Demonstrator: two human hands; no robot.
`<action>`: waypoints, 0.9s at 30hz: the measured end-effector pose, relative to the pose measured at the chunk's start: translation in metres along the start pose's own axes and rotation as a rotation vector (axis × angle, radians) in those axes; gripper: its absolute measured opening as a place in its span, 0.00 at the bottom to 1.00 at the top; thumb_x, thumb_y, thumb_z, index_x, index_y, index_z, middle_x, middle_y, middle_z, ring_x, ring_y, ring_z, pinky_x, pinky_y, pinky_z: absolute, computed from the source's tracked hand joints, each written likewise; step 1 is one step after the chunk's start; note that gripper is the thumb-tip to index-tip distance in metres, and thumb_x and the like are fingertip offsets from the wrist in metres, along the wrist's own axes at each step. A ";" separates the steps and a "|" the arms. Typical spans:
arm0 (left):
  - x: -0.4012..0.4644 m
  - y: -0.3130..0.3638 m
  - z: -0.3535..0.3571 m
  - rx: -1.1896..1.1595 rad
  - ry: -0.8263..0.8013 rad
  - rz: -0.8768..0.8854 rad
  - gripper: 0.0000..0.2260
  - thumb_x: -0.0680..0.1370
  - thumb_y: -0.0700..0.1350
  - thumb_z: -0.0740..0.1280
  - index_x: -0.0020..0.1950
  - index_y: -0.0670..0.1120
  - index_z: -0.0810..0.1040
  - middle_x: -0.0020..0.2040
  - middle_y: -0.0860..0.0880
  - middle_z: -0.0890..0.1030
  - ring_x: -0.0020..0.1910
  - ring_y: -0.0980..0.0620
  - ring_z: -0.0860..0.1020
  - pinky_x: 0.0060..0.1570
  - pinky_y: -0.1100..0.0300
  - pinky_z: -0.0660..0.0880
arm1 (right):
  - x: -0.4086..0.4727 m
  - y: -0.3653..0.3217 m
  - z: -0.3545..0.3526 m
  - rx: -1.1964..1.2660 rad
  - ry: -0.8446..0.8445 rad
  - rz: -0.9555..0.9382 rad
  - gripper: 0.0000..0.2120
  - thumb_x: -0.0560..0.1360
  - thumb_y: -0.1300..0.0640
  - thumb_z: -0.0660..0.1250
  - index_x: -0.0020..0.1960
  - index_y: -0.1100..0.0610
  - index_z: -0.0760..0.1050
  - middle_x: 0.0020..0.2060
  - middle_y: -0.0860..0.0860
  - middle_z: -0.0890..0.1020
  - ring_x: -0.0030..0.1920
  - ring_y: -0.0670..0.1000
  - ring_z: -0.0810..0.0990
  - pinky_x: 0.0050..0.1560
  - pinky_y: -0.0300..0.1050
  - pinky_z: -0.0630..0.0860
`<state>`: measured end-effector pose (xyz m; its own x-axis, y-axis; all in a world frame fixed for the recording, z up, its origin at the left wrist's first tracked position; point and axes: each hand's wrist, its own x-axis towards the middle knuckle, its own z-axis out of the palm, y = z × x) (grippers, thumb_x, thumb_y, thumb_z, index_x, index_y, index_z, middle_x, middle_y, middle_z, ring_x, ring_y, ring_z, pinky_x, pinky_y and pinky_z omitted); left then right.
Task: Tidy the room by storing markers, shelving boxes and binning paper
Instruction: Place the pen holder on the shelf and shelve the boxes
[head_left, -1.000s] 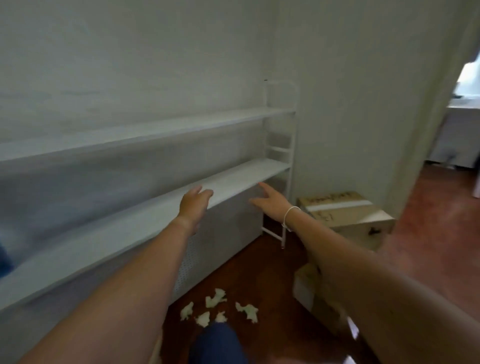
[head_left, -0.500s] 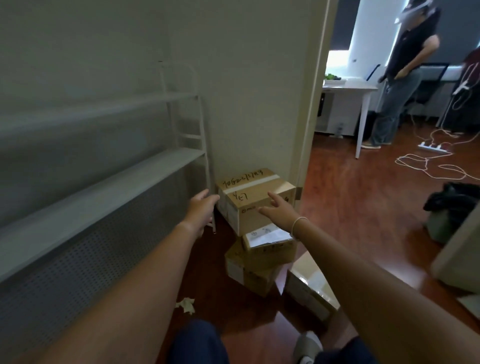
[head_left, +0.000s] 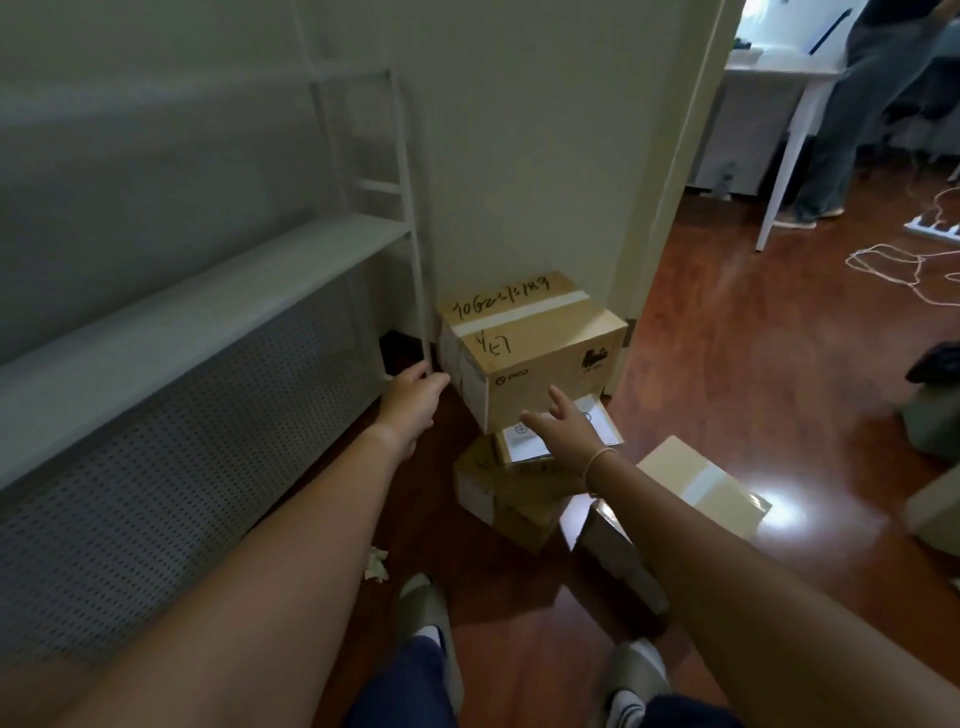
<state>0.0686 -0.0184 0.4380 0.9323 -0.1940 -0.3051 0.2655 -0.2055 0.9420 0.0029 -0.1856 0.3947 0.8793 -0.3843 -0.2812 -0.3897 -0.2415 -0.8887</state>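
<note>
Both hands spread and empty, left hand (head_left: 415, 397) and right hand (head_left: 563, 431) flanking the top box (head_left: 530, 348) for a two-sided lift toward the shelf (head_left: 208, 291)

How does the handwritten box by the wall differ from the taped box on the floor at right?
The handwritten box sits raised on other boxes; the taped box lies on the floor. The handwritten box bears black marker writing and a printed logo; the taped box's top looks plain. The handwritten box is against the wall; the taped box lies in open floor. Both are brown cardboard, tape-sealed.
</note>
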 end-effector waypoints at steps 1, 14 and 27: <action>0.015 -0.003 0.000 0.010 0.004 -0.007 0.24 0.81 0.46 0.60 0.76 0.48 0.58 0.73 0.45 0.66 0.65 0.47 0.69 0.63 0.52 0.68 | 0.015 0.005 0.006 0.027 -0.001 0.010 0.35 0.76 0.50 0.64 0.76 0.52 0.50 0.73 0.58 0.62 0.71 0.57 0.65 0.64 0.48 0.67; 0.157 -0.022 0.013 0.071 0.010 -0.077 0.24 0.81 0.47 0.59 0.76 0.49 0.58 0.75 0.45 0.64 0.71 0.44 0.65 0.68 0.50 0.67 | 0.135 0.029 0.047 0.337 0.135 0.154 0.43 0.72 0.42 0.66 0.77 0.49 0.43 0.76 0.54 0.54 0.75 0.58 0.55 0.72 0.58 0.58; 0.268 0.006 0.025 0.165 -0.009 -0.020 0.25 0.80 0.48 0.60 0.77 0.49 0.58 0.74 0.47 0.64 0.72 0.47 0.64 0.64 0.56 0.65 | 0.220 0.023 0.056 0.481 0.334 0.262 0.52 0.68 0.43 0.72 0.76 0.47 0.38 0.76 0.53 0.56 0.74 0.58 0.58 0.71 0.61 0.60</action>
<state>0.3137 -0.0959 0.3584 0.9248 -0.1970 -0.3253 0.2391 -0.3640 0.9002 0.2024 -0.2253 0.2923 0.6085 -0.6523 -0.4520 -0.3455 0.2951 -0.8908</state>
